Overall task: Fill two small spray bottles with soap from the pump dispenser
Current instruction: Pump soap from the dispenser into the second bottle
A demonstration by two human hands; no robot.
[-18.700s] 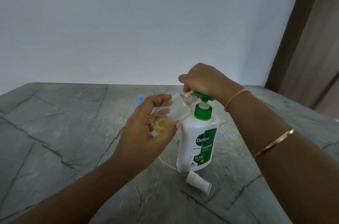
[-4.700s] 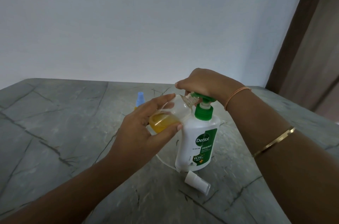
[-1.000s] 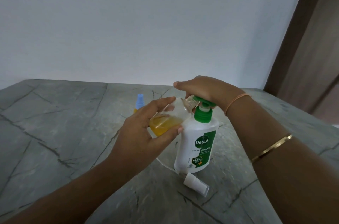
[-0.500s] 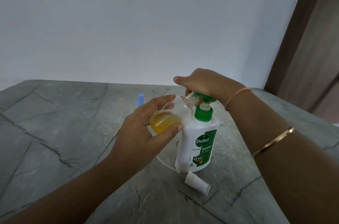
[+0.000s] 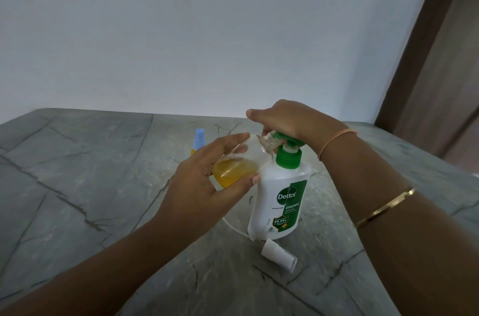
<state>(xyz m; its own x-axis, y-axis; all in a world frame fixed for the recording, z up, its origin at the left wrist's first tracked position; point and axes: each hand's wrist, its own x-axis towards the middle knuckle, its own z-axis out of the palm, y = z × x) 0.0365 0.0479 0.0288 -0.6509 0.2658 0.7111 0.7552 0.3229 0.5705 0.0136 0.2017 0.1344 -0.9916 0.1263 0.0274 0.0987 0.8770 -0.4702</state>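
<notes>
A white Dettol pump dispenser (image 5: 281, 201) with a green pump head stands on the grey marble table (image 5: 77, 186). My left hand (image 5: 204, 186) grips a small clear spray bottle (image 5: 237, 169), tilted with its open neck under the pump spout; orange soap fills its lower part. My right hand (image 5: 282, 121) presses on top of the green pump head. A second small bottle (image 5: 199, 141) with a blue spray cap and orange soap stands behind my left hand, partly hidden. A white spray cap (image 5: 278, 254) lies on the table in front of the dispenser.
A thin clear tube (image 5: 233, 226) curves along the table at the dispenser's base. A white wall rises behind the table, and a brown door frame (image 5: 425, 56) stands at the right.
Over the frames the orange soap in the held bottle has risen. In the last second my right hand and the pump head bobbed down, up, and slightly down again.
</notes>
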